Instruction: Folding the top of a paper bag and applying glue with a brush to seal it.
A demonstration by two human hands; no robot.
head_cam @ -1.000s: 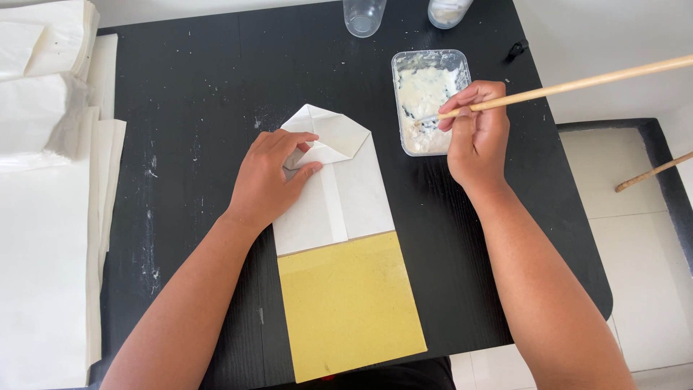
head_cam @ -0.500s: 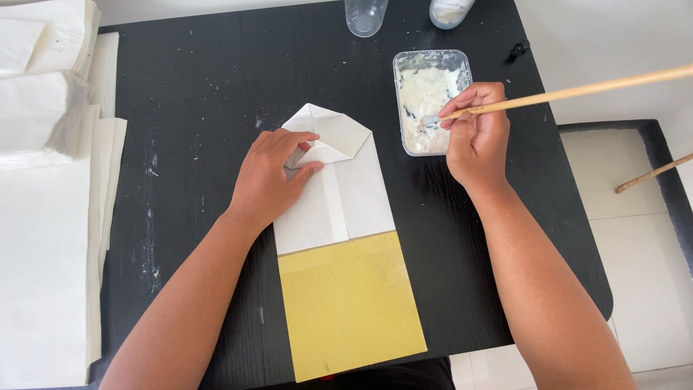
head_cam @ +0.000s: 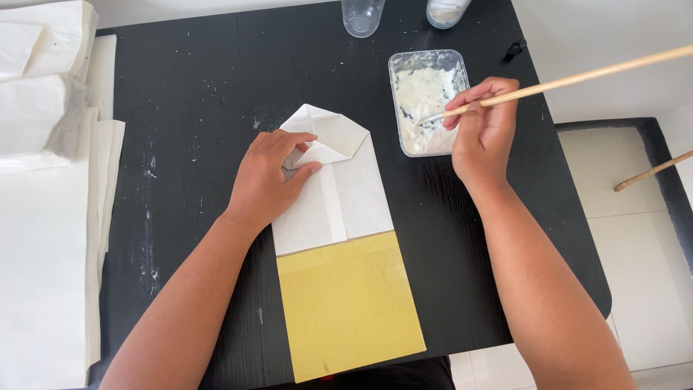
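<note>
**Paste Brush Dipped, Folded Paper Pinned**

While the left hand (head_cam: 268, 184) presses flat on the thin, floppy white folded paper bag (head_cam: 333, 189) at table centre, the right hand (head_cam: 482, 130) pinches a long wooden brush stick (head_cam: 577, 76), dipping into the rectangular plastic paste tray (head_cam: 427, 101) at 1 o'clock. Judged light and crease-prone; best held by its folded edges.

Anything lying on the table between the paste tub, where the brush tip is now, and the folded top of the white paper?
Nothing visible does. The brush tip sits in the paste tub, held by the right hand; only bare black table separates tub from folded paper. The left hand presses on the fold's left side.
</note>
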